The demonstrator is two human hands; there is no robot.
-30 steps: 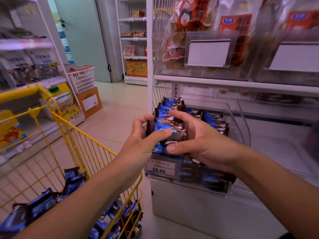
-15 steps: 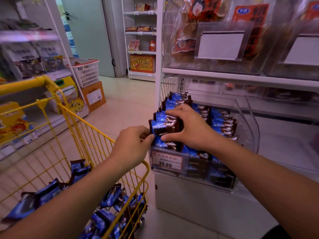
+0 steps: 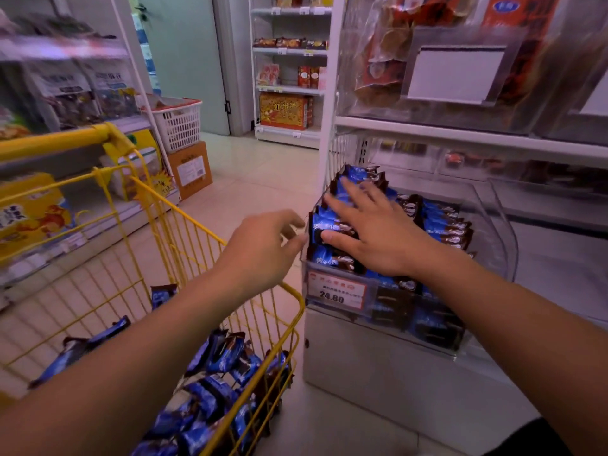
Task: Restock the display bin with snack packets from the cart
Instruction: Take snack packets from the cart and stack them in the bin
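Observation:
A clear plastic display bin (image 3: 503, 245) on the lower shelf holds several blue and brown snack packets (image 3: 441, 225) in rows. My right hand (image 3: 371, 232) lies flat on the front-left packets with its fingers spread and straight. My left hand (image 3: 263, 248) hovers just left of the bin's front corner, above the cart rim, fingers loosely curled and holding nothing. The yellow wire cart (image 3: 164, 218) stands at the lower left with several more of the same packets (image 3: 217, 386) piled in its bottom.
A price tag reading 24.80 (image 3: 335, 292) sits on the bin's front. A shelf of bagged snacks (image 3: 460, 77) hangs above it. Across the aisle are a white basket (image 3: 179, 121), a cardboard box (image 3: 190, 167) and stocked shelves (image 3: 289, 80).
My right hand set the packets into the bin and flattened out on top of them. My left hand let go and drew back a little to the left.

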